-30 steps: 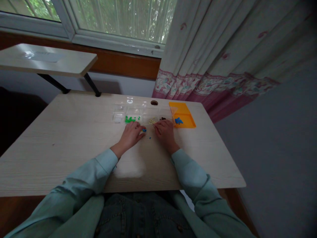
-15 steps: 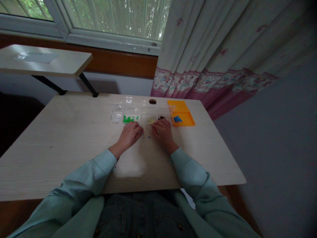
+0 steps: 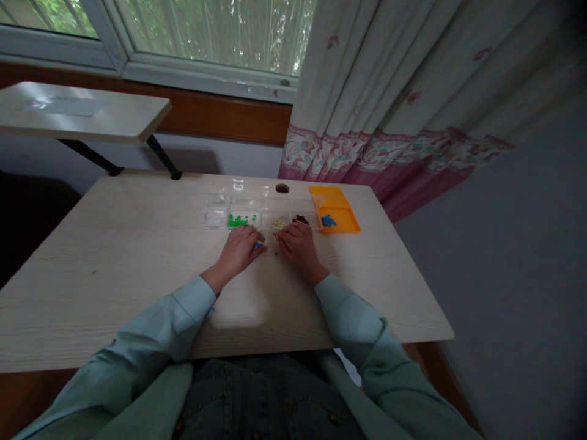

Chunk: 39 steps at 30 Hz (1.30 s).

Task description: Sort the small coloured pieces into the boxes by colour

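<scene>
Both my hands rest on a pale wooden table (image 3: 137, 256), just in front of a clear compartment box (image 3: 215, 217). My left hand (image 3: 241, 250) is curled, fingertips pinched beside a small blue bead (image 3: 259, 245). My right hand (image 3: 298, 244) is also curled, fingertips down near the box's front edge; what it holds is too small to make out. Another tiny blue bead (image 3: 276, 253) lies on the table between my hands. The box holds green beads (image 3: 238, 220), pale beads (image 3: 278, 224) and dark beads (image 3: 301, 218).
An orange lid (image 3: 342, 211) with blue beads (image 3: 328, 220) lies right of the box. A cable hole (image 3: 282, 188) sits near the table's far edge. A raised shelf (image 3: 82, 113) stands at back left. A curtain (image 3: 389, 91) hangs at back right.
My hands stayed by the box; the fingertips shifted slightly. A blue bead shows again at my left fingertips. The view dropped a little between the first frame and now.
</scene>
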Available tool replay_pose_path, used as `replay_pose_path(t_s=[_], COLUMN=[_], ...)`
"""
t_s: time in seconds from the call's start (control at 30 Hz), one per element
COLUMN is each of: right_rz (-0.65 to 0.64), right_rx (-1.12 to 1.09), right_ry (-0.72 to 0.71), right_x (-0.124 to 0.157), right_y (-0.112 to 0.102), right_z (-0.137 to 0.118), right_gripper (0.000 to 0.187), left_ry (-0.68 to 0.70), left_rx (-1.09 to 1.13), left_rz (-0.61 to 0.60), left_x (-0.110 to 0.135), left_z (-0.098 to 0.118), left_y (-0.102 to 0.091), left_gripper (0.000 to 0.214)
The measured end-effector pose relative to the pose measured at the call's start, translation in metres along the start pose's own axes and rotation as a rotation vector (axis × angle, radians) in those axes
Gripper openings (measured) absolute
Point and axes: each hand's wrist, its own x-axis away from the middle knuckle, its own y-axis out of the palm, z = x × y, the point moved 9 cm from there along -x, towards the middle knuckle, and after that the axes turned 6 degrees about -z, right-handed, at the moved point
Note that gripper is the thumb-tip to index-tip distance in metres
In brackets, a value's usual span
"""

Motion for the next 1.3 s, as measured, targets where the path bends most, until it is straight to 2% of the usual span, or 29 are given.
replay_pose_path(t_s=[0.17,0.27,0.4,0.47,0.53,0.63,0.93,1.13,1.3], right_rz=[0.006,-0.009,-0.013,-0.001,0.013,0.04,0.102,0.117,0.098], right_rx=[-0.006,-0.021,-0.033,-0.022,-0.007,0.004,-0.019,-0.03,-0.04], right_ry=[0.014,0.002,-0.05,-0.045,-0.018,0.019,-0.027,-0.005,-0.011], right_x=[0.0,0.0,0.001,0.001,0.001,0.0,0.002,0.001,0.001], right_y=[-0.002,-0.001,0.002,0.004,0.006,0.006,0.002,0.001,0.0], right_z=[0.0,-0.003,-0.014,-0.019,-0.023,-0.027,-0.032,-0.031,-0.033], right_gripper=[0.021,0.021,0.02,0.022,0.024,0.025,0.021,0.02,0.018], left_ry=[0.011,0.015,-0.109,-0.195,-0.223,-0.194,-0.172,-0.177,-0.17], left_rx=[0.011,0.096,0.39,0.555,0.69,0.791,0.811,0.981,1.117], left_rz=[0.003,0.04,0.17,0.217,0.23,0.214,0.192,0.151,0.181], left_x=[0.0,0.0,0.003,0.005,0.005,0.003,0.003,0.001,0.003], left_z=[0.001,-0.002,-0.027,-0.041,-0.047,-0.045,-0.043,-0.04,-0.038], left_y=[-0.001,-0.003,-0.006,-0.001,0.005,0.011,0.012,0.02,0.02], left_gripper=[0.018,0.017,0.019,0.021,0.023,0.024,0.025,0.029,0.031])
